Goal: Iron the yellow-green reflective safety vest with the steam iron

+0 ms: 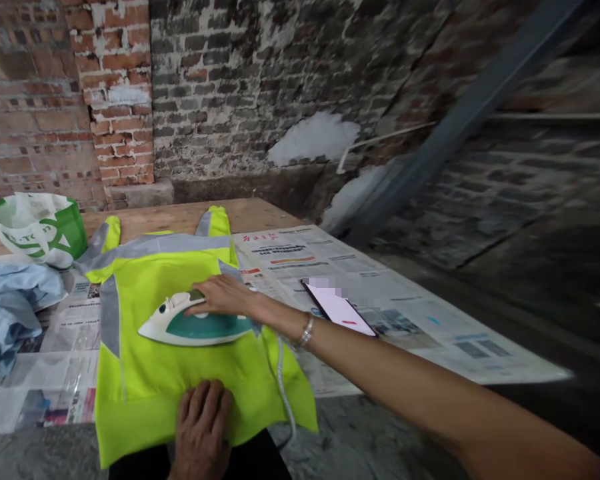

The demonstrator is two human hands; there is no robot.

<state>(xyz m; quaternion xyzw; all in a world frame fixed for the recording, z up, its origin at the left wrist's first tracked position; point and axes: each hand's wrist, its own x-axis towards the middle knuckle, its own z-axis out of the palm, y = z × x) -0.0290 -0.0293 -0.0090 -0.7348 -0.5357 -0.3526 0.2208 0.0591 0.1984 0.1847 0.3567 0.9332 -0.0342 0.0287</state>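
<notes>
A steam iron (200, 323), white and teal, rests on a bright yellow high-visibility sweatshirt (150, 370) with grey panels. My right hand (225, 295) is wrapped round the iron's handle, its tip pointing left. Near the bottom hem, my left hand (203, 420) has its fingers together and bent over the yellow fabric; its thumb is hidden. The sweatshirt lies spread on the newspaper-covered table, sleeves stretched toward the far side, and its lower part hangs over the near edge. A pale cord (281, 380) runs down from the iron's rear over the fabric.
Right of the sweatshirt, a phone (341, 308) with a lit screen lies on the newspaper (405, 333). Light blue cloth (15, 307) is heaped at the left, with a green and white bag (43, 230) behind it. A brick wall (240, 87) and a slanted beam (460, 127) stand beyond.
</notes>
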